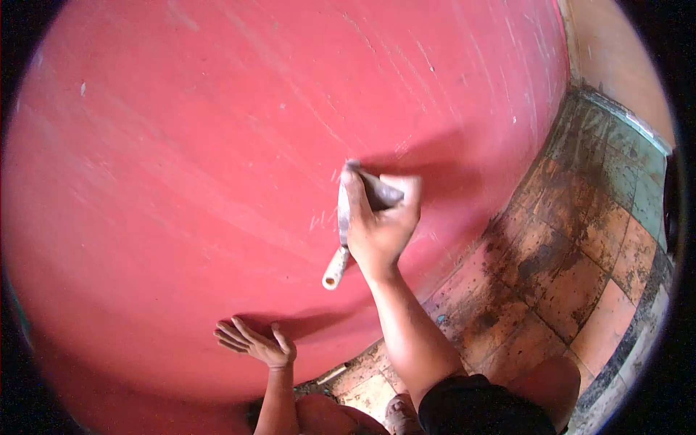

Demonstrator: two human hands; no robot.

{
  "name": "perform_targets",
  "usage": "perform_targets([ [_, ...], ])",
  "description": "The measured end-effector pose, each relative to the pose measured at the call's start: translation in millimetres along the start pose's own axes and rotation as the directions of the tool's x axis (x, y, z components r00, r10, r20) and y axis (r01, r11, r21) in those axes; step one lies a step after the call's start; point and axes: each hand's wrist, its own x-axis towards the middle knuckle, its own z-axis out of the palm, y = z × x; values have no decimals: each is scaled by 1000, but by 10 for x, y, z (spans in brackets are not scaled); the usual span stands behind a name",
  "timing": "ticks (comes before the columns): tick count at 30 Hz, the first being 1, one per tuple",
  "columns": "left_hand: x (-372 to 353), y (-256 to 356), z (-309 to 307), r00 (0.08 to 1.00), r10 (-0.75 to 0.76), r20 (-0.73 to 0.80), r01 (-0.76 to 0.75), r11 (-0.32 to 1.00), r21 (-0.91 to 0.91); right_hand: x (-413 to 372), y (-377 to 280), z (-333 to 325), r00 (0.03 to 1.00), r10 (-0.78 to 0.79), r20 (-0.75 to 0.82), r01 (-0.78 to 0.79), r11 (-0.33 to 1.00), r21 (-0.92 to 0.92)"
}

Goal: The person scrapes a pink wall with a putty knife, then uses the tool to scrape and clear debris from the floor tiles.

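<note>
A large red wall (181, 159) with pale scratches and scuff marks fills most of the view. Near its middle, my right hand (380, 225) is closed on a putty knife (344, 214), whose whitish handle (335, 269) points down and left. The thumb and fingers pinch the grey blade, and its upper tip is at the red surface. Lower left, my left hand (264, 346) has its fingers spread against or just over the red wall and holds nothing.
Worn, stained orange tiles (573, 290) cover the floor at the right, with greenish tiles (645, 190) beyond. A beige wall (616, 58) stands at the upper right. My knees and a foot show at the bottom edge.
</note>
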Motion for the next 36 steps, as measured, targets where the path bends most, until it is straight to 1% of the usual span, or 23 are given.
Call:
perform_targets([
  [1, -11, -3, -11, 1000, -3, 4, 3, 1000, -3, 54, -4, 22, 1000, -2, 9, 3, 1000, -14],
  [2, -46, -15, -42, 1000, -4, 17, 4, 1000, -1, 135, -56, 57, 1000, -25, 13, 26, 996, -88],
  [3, -41, -16, -28, 1000, -3, 21, 4, 1000, -5, 192, -243, 87, 998, 57, 33, -56, 998, -41],
  [5, -28, -8, -42, 1000, -8, 30, 9, 1000, -13, 133, -163, 23, 998, 54, 45, -53, 998, -20],
  [7, -25, -21, -49, 999, -9, 44, 10, 1000, -21, 23, -102, -57, 998, 60, 29, -58, 996, -68],
  [8, -3, -18, -21, 999, -3, 32, 4, 1000, -9, -13, -37, -105, 1000, -9, 26, 12, 994, -112],
  [11, -41, -48, -8, 1000, 16, 21, -17, 1000, 27, -7, -82, -92, 995, 95, 20, -95, 995, -37],
  [14, -46, -63, 9, 999, 36, 9, -36, 999, 35, 22, -151, -97, 995, 97, 15, -97, 994, -45],
  [19, -49, -68, -6, 999, 43, 13, -43, 998, 41, 34, -119, -46, 998, 48, -36, -52, 992, -111],
  [22, -25, -30, -1, 999, 34, -12, -34, 999, 19, 69, -73, -9, 1000, -11, -28, 9, 996, -90],
  [25, -31, -18, 3, 1000, 16, -9, -16, 1000, 21, 92, -119, -44, 998, 56, 3, -56, 997, -55],
  [26, -42, -20, 8, 1000, 13, -2, -13, 1000, 18, 97, -132, -47, 997, 80, 0, -80, 994, -69],
  [29, -30, -40, 13, 1000, 2, 1, -2, 1000, 17, 78, -189, -15, 999, 29, -19, -32, 983, -179],
  [30, -21, -16, 15, 1000, -5, 0, 5, 1000, 17, 59, -160, 30, 998, 0, -58, -8, 992, -129],
  [33, -50, -62, 7, 1000, 8, -4, -8, 1000, 11, 54, -81, 35, 999, 7, -51, -10, 998, -62],
  [34, -54, -64, 16, 1000, 14, -8, -14, 1000, -3, 45, -82, 54, 997, -49, -60, 44, 996, -81],
  [36, -47, -35, -6, 1000, 4, 7, -4, 1000, -2, 103, -91, 107, 997, -56, -58, 51, 996, -77],
])
